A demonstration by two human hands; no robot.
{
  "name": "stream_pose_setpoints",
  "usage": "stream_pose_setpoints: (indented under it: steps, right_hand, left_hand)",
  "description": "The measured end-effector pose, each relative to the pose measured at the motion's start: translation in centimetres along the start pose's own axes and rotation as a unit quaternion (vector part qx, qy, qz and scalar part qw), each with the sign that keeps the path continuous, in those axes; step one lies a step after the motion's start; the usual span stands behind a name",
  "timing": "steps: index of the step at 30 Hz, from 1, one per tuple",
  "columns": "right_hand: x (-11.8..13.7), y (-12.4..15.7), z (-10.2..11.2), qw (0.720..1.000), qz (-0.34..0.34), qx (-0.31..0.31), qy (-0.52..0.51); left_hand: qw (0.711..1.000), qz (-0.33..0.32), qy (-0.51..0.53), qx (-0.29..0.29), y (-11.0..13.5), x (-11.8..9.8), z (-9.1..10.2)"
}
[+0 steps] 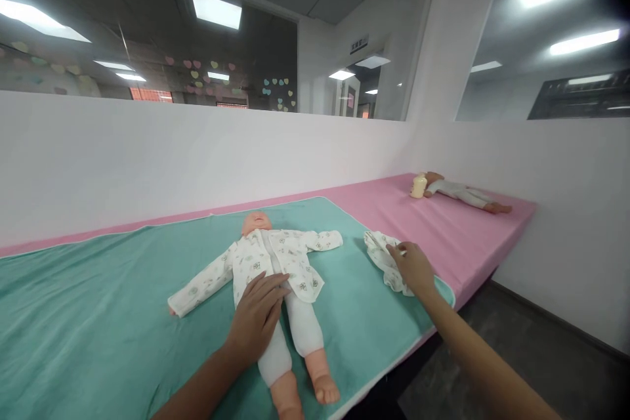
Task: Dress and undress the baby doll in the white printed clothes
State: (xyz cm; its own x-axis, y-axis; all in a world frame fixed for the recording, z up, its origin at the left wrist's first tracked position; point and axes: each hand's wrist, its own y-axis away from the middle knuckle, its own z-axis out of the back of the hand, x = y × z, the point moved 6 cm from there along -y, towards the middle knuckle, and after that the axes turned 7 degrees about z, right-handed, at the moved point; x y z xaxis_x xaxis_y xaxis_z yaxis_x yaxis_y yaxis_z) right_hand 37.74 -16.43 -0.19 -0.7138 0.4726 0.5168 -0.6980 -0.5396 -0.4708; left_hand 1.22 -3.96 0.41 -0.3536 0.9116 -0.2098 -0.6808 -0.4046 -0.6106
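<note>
A baby doll [302, 328] lies on its back on a green sheet [197, 256], head toward the wall. It wears a white printed jacket [251, 259] with both sleeves on, its front unfastened. My left hand [258, 312] rests flat on the doll's lower belly, fingers stretched over the jacket's hem. To the doll's right, my right hand [412, 266] pinches a crumpled white printed garment [381, 252] lying on the sheet. Which kind of garment it is, I cannot tell from the folds.
The green sheet covers part of a pink-covered table [384, 207]. At its far right lie a second doll [462, 191] in white clothes and a cream bottle [419, 186]. A white wall [172, 151] with windows runs behind. The table's front edge drops to a dark floor.
</note>
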Motion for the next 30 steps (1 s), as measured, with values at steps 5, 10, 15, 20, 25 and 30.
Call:
stream_pose_setpoints:
  steps: [5, 10, 15, 20, 25, 30]
  right_hand:
    - [2.2, -0.7, -0.2, 0.985, 0.116, 0.130, 0.020]
    - [11.9, 1.7, 5.6, 0.936, 0.228, 0.176, -0.204]
    - [21.4, 5.1, 12.7, 0.729, 0.303, 0.350, -0.504]
    - [24.5, 6.9, 16.5, 0.557, 0.296, 0.428, -0.647]
    - [24.5, 10.8, 16.0, 0.545, 0.314, 0.539, -0.560]
    - [23.5, 15.8, 15.1, 0.535, 0.335, 0.705, -0.322]
  left_hand:
    - [0.998, 0.023, 0.051, -0.016, 0.4, -0.3, 0.6]
    - [0.965, 0.189, 0.182, -0.008, -1.3, -3.8, 3.5]
    - [0.901, 0.169, 0.398, 0.035, -6.8, -11.8, 9.7]
    - [0.831, 0.162, 0.504, 0.171, -8.6, -15.7, 14.0]
    - [0.750, 0.153, 0.639, 0.078, -7.0, -15.2, 18.3]
    - [0.738, 0.197, 0.632, 0.129, -4.4, -13.5, 18.0]
